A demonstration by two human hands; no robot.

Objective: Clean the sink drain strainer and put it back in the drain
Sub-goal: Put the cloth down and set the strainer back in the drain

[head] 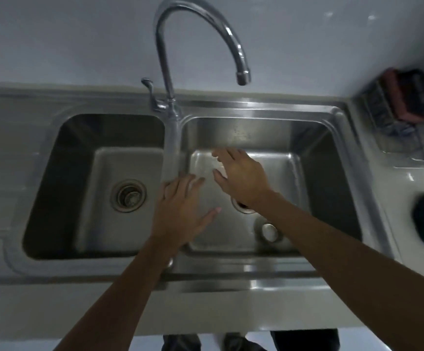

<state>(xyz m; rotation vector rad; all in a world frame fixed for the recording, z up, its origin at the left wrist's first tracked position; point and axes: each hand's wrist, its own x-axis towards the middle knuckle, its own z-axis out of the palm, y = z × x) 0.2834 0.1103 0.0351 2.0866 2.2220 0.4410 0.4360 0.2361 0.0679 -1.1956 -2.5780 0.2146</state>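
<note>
Both hands hang over the right basin [307, 138] of the double sink, fingers spread and palms down, gripping nothing: the left hand [180, 211] near the divider, the right hand [241, 176] further in, under the spout of the tap [242, 77]. The right wrist covers most of the drain opening [244, 207], so whether anything sits in it I cannot tell. A round metal piece [269, 232] lies on the basin floor just beside that drain, and I take it to be the strainer, though it is too blurred to be sure. The left basin's strainer [129, 196] is seated in its drain. Such a piece looks light, stiff steel, likely slick when wet; I would pinch its centre knob, or hook a fingertip under the rim, rather than press it flat.
</note>
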